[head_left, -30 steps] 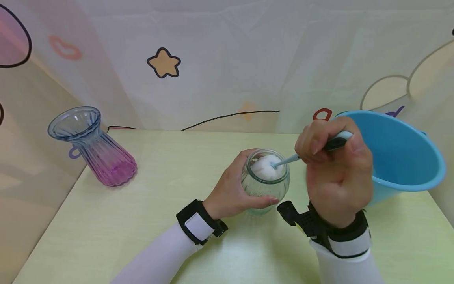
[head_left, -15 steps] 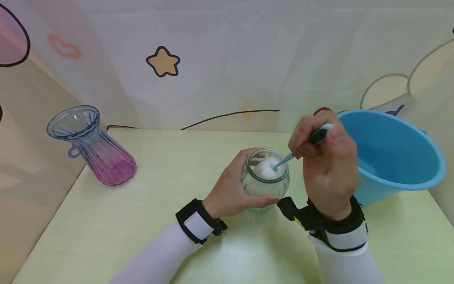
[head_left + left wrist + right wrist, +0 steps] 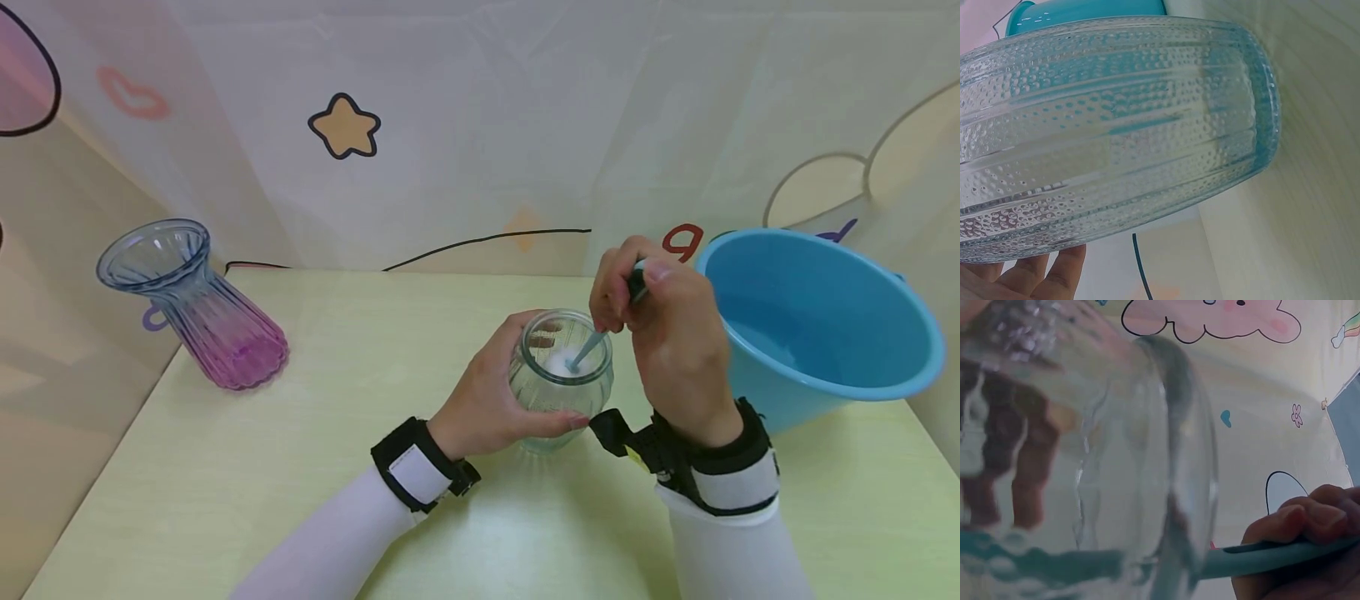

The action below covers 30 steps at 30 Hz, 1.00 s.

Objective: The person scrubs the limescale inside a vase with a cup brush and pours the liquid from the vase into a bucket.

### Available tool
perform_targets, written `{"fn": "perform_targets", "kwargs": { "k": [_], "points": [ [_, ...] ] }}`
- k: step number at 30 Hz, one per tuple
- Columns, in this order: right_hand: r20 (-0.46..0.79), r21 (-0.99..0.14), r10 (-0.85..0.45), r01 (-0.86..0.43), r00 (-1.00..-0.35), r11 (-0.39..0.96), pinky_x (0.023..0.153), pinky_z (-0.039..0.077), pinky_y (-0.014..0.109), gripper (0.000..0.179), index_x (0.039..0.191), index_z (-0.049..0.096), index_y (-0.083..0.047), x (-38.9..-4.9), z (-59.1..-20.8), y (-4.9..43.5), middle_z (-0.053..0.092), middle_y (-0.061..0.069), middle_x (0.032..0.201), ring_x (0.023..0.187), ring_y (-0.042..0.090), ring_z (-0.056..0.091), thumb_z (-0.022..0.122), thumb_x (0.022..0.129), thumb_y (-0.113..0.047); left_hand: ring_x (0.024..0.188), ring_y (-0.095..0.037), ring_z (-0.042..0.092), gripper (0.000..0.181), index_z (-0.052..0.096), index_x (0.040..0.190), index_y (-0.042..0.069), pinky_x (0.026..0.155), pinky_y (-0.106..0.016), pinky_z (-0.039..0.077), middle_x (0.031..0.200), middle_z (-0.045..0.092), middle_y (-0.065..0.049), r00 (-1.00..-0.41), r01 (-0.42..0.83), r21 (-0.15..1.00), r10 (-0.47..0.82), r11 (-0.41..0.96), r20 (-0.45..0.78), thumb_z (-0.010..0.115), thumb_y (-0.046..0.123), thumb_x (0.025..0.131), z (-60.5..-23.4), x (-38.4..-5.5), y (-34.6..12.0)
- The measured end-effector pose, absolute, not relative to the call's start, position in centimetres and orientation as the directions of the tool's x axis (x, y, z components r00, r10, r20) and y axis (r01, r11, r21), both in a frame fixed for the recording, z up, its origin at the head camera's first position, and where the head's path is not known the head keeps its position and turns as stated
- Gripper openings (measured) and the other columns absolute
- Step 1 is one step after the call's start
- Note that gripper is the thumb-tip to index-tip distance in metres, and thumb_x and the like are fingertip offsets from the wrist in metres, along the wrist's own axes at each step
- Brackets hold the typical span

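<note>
My left hand [image 3: 487,396] grips a clear ribbed glass jar [image 3: 561,402] from its left side, thumb across the front and fingers round the back. In the left wrist view the dimpled wall of the jar fills much of the frame, its base close over the table. My right hand [image 3: 678,337] holds the light-blue handle of a bottle brush [image 3: 588,351] with a dark grip. The brush slants down through the jar's mouth, and its white head sits inside, below the rim. In the right wrist view, the blue handle [image 3: 1272,559] shows between curled fingers.
A light-blue bucket [image 3: 780,408] stands at the right, close beside my right hand. At the far left is a fluted glass vase [image 3: 225,325], blue above and pink below. Behind the pale table [image 3: 360,358] hangs a printed curtain [image 3: 465,125].
My right hand has moved left and toward the jar, steepening the brush. The white head has sunk deeper into the jar. My left hand and the jar stay nearly where they were.
</note>
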State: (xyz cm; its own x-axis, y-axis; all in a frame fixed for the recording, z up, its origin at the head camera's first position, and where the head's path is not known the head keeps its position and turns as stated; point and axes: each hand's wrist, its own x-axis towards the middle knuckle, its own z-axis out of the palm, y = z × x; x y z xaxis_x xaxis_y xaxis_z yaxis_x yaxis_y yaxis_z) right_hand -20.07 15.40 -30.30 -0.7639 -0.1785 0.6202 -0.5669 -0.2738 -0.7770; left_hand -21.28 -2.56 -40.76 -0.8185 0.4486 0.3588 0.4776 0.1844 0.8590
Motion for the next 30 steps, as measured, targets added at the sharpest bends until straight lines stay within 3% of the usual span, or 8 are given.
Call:
{"fn": "perform_targets", "kwargs": {
  "k": [7, 14, 20, 26, 30],
  "points": [
    [0.5, -0.865, -0.293, -0.487, -0.815, -0.123, 0.069, 0.045, 0.035, 0.043, 0.079, 0.047, -0.001, -19.81, -29.74, 15.51, 0.049, 0.004, 0.074, 0.073, 0.024, 0.051, 0.031, 0.107, -0.029, 0.126, -0.02, 0.057, 0.097, 0.038, 0.149, 0.029, 0.101, -0.036, 0.055, 0.142, 0.055, 0.001, -0.821, 0.46, 0.873, 0.453, 0.165, 0.347, 0.096, 0.023, 0.071, -40.71, -21.3, -2.61],
    [0.451, -0.881, -0.369, -0.472, -0.812, -0.039, 0.073, 0.048, 0.035, 0.036, 0.078, 0.048, -0.003, -19.96, -29.72, 15.53, 0.05, 0.008, 0.076, 0.075, 0.028, 0.053, 0.027, 0.105, -0.016, 0.127, -0.029, 0.058, 0.097, 0.037, 0.149, 0.028, 0.101, -0.036, 0.056, 0.14, 0.056, 0.003, -0.816, 0.458, 0.877, 0.462, 0.148, 0.348, 0.095, 0.021, 0.072, -40.77, -21.43, -2.62],
    [0.483, -0.868, -0.329, -0.492, -0.811, -0.062, 0.07, 0.048, 0.032, 0.036, 0.085, 0.05, -0.002, -20.04, -29.78, 15.51, 0.049, 0.007, 0.077, 0.074, 0.025, 0.052, 0.028, 0.107, -0.018, 0.127, -0.027, 0.058, 0.098, 0.037, 0.15, 0.028, 0.1, -0.037, 0.055, 0.141, 0.056, -0.004, -0.821, 0.453, 0.877, 0.458, 0.161, 0.34, 0.096, 0.022, 0.071, -40.77, -21.35, -2.63],
    [0.536, -0.844, -0.222, -0.525, -0.814, -0.113, 0.066, 0.047, 0.027, 0.037, 0.093, 0.056, -0.001, -19.99, -29.82, 15.41, 0.044, 0.004, 0.076, 0.069, 0.02, 0.046, 0.031, 0.11, -0.022, 0.127, -0.024, 0.057, 0.098, 0.038, 0.149, 0.029, 0.102, -0.037, 0.055, 0.14, 0.056, 0.0, -0.822, 0.469, 0.864, 0.449, 0.183, 0.351, 0.097, 0.026, 0.07, -40.88, -21.43, -2.61],
    [0.609, -0.793, -0.177, -0.593, -0.773, -0.137, 0.062, 0.044, 0.026, 0.035, 0.103, 0.062, -0.003, -19.78, -29.71, 15.34, 0.042, 0.002, 0.073, 0.066, 0.018, 0.045, 0.035, 0.112, -0.023, 0.128, -0.024, 0.056, 0.098, 0.038, 0.149, 0.028, 0.104, -0.037, 0.053, 0.14, 0.056, 0.002, -0.82, 0.48, 0.855, 0.446, 0.194, 0.359, 0.097, 0.027, 0.07, -40.89, -21.42, -2.6]
  ]
}}
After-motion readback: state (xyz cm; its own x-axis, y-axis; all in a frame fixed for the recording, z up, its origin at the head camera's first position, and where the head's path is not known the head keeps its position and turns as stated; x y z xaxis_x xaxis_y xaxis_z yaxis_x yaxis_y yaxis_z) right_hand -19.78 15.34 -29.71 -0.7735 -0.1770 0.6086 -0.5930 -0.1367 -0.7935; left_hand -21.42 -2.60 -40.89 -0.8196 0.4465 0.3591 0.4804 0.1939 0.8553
